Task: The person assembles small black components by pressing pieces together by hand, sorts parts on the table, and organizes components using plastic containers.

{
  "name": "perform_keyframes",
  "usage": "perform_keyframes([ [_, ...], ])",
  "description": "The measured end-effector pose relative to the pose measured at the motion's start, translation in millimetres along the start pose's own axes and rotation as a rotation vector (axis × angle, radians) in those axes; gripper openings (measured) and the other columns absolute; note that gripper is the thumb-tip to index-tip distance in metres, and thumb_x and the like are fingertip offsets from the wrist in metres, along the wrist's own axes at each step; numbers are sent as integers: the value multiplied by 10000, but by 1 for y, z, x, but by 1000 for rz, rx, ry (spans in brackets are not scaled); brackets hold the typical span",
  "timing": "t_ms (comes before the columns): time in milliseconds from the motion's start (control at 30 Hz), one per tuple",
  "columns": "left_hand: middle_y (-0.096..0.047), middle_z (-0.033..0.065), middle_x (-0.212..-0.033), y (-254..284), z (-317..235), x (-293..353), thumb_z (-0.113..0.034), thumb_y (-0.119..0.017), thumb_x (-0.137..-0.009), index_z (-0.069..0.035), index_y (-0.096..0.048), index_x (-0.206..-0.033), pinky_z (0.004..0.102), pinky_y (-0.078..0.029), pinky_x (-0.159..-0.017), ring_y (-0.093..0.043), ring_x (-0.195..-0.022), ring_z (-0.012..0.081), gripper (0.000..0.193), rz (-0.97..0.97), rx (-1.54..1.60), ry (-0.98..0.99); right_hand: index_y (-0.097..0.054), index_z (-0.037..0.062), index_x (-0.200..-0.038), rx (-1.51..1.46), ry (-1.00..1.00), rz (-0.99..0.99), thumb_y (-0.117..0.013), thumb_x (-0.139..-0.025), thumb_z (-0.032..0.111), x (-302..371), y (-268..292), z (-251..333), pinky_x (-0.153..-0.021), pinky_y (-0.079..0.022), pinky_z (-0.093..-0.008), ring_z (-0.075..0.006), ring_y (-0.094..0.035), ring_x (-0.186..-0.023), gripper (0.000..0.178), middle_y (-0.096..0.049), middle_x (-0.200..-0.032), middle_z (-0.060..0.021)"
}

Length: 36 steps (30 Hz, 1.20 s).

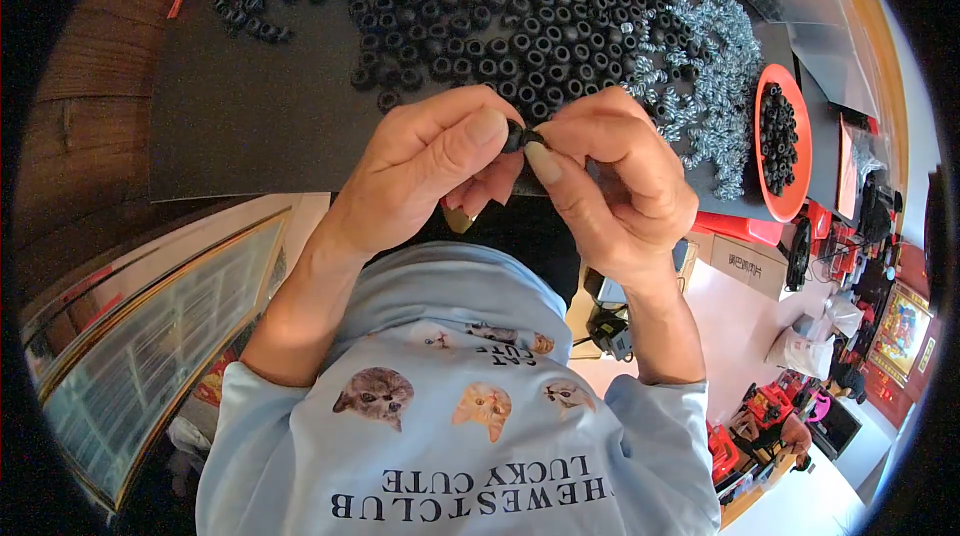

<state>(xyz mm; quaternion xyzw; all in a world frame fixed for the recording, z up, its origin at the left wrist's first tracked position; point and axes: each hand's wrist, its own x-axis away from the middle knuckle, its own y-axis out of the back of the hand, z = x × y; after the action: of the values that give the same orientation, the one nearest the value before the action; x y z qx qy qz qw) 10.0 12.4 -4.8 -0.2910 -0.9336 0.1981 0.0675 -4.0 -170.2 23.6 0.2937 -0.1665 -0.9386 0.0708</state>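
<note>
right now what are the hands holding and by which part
Both hands, left hand and right hand, pinch one small black rubber ring by its outer sides between the fingertips.

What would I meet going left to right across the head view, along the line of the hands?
Black mat → left hand → small black ring pinched between both hands → right hand → silver screws → orange tray of black rings.

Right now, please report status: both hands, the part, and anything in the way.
Left hand and right hand pinch one small black ring together. Pile of black rings and silver springs behind, on black mat. Nothing between the hands.
</note>
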Motion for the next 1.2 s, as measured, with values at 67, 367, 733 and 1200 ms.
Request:
perform_keyframes([
  [67, -579, 14, -695, 0, 0, 0, -364, -454, -983, -47, -590, -976, 192, -363, -466, -481, -549, 49, 345, -9, 3, 4, -605, -22, -870, 5, 15, -1, -683, -701, -107, 0, -1, 0, -535, -470, -282, -211, -587, -648, 204, -591, -777, -130],
  [367, -571, 7, -694, -3, -4, 0, -366, -453, -984, -45, -589, -960, 194, -371, -470, -477, -553, 50, 350, -27, -106, -15, -611, -13, -871, 63, 64, -31, -703, -702, -86, 4, -3, 0, -525, -468, -279, -215, -585, -631, 206, -588, -774, -133],
  [733, -557, -3, -677, -5, -2, -1, -347, -449, -988, -47, -594, -951, 196, -380, -471, -481, -556, 49, 335, -45, -174, -67, -601, -13, -887, 29, 3, -45, -689, -727, -87, 7, -9, 5, -479, -454, -280, -195, -575, -599, 196, -578, -769, -130],
  [1200, -530, -8, -623, 0, -3, -1, -362, -447, -987, -40, -581, -926, 195, -320, -426, -417, -493, 32, 355, 65, -133, -58, -603, -16, -913, -6, 9, 133, -689, -724, -59, -5, 7, 3, -527, -483, -302, -249, -591, -642, 212, -580, -787, -137],
])
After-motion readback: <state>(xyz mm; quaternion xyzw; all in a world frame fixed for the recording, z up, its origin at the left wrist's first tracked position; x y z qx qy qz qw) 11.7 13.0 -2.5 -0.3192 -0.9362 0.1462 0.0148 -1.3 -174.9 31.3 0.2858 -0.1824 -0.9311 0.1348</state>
